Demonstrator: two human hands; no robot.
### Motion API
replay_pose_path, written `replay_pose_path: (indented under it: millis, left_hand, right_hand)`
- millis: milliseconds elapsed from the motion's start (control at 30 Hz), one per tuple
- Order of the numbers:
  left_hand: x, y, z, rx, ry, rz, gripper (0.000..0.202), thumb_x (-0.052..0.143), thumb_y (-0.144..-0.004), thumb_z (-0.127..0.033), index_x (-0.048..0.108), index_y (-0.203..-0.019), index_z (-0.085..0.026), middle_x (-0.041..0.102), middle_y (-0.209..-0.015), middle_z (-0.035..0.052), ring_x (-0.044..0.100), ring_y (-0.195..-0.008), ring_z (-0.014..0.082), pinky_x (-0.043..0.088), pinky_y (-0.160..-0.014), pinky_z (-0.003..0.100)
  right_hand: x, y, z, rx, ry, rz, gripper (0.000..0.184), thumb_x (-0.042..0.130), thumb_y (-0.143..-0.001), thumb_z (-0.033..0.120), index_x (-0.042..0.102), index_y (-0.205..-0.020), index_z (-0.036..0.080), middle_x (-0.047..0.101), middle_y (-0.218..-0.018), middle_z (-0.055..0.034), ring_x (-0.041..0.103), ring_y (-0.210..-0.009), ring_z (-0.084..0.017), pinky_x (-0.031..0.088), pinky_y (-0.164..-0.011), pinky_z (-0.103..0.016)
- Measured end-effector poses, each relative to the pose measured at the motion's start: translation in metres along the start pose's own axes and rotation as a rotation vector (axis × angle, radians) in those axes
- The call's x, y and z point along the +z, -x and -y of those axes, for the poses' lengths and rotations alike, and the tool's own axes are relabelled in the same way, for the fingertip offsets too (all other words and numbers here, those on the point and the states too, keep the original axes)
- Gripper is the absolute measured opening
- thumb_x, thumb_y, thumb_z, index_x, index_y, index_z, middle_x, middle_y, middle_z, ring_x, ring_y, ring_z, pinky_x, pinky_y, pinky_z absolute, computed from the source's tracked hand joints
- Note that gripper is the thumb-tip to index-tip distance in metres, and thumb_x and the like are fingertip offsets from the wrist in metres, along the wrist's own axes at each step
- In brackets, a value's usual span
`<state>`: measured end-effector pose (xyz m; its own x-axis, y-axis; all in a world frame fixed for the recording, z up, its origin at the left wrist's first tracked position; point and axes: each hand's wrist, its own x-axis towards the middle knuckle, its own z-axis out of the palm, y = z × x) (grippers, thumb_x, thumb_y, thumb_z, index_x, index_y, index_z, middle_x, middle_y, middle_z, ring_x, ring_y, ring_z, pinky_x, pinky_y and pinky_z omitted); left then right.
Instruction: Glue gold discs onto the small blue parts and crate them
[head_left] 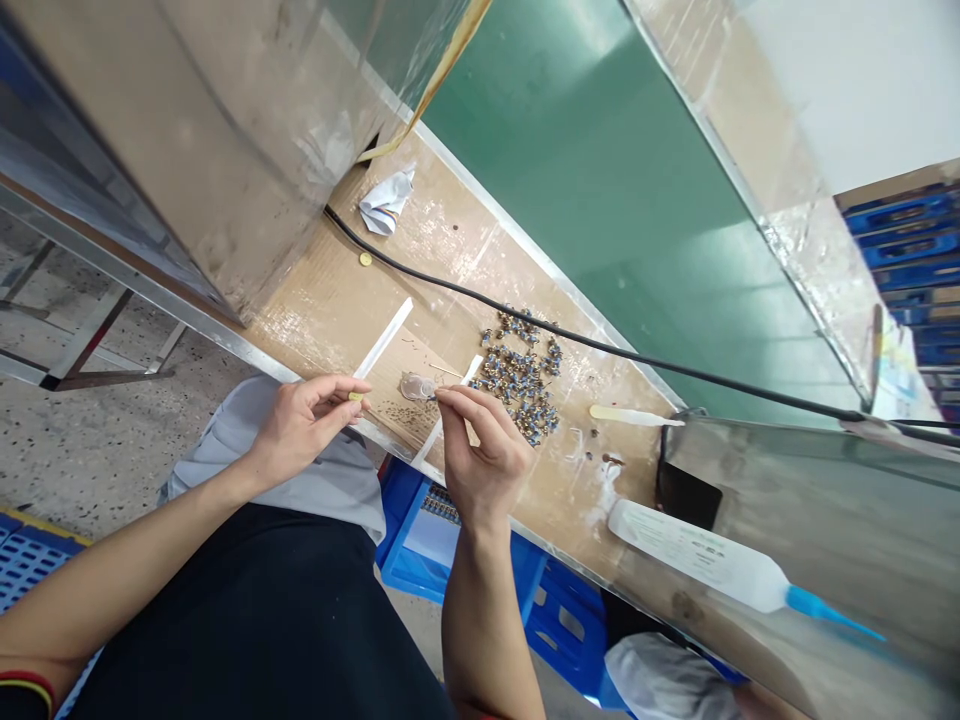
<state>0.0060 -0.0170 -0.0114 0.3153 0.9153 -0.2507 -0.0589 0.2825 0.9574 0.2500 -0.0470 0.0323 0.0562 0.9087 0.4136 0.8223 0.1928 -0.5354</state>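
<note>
My left hand (311,418) is closed in a pinch at the table's near edge, with a small yellow piece (356,397) between thumb and fingertips. My right hand (486,450) is also pinched shut, its fingertips beside a small clear plastic dish (417,386). What those fingertips hold, if anything, is too small to make out. Tiny dark bits (405,415) lie scattered on the board between the hands. Just beyond my right hand spreads a pile of small metal parts with blue on them (517,375).
A black cable (480,297) crosses the table. Behind it stands a green panel (585,180). A crumpled white cloth (387,202) and a yellow disc (365,259) lie farther back. At right are a pale spatula-like strip (634,415) and a white bottle with blue nozzle (697,555).
</note>
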Motion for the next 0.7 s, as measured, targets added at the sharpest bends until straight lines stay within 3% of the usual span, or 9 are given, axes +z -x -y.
replay_pose_path:
  millis: [233, 700]
  left_hand:
    - [-0.0004, 0.0001, 0.0, -0.007, 0.018, 0.006, 0.025, 0.079, -0.105, -0.032, 0.086, -0.128, -0.025, 0.09, -0.108, 0.0026, 0.088, -0.096, 0.0181, 0.074, -0.09, 0.027]
    - [0.0003, 0.0013, -0.0021, -0.032, 0.003, 0.005, 0.03, 0.081, -0.103, -0.033, 0.085, -0.131, -0.021, 0.091, -0.111, 0.0057, 0.089, -0.099, 0.0216, 0.076, -0.094, 0.034]
  right_hand:
    - [0.001, 0.0019, 0.0006, 0.031, 0.04, -0.117, 0.014, 0.076, -0.107, 0.016, 0.085, -0.113, 0.025, 0.085, -0.11, -0.0068, 0.082, -0.102, -0.022, 0.066, -0.096, -0.04]
    - [0.0051, 0.0055, -0.0015, 0.005, 0.085, -0.112, 0.014, 0.074, -0.108, 0.018, 0.086, -0.114, 0.025, 0.084, -0.108, -0.0066, 0.082, -0.101, -0.022, 0.066, -0.092, -0.039]
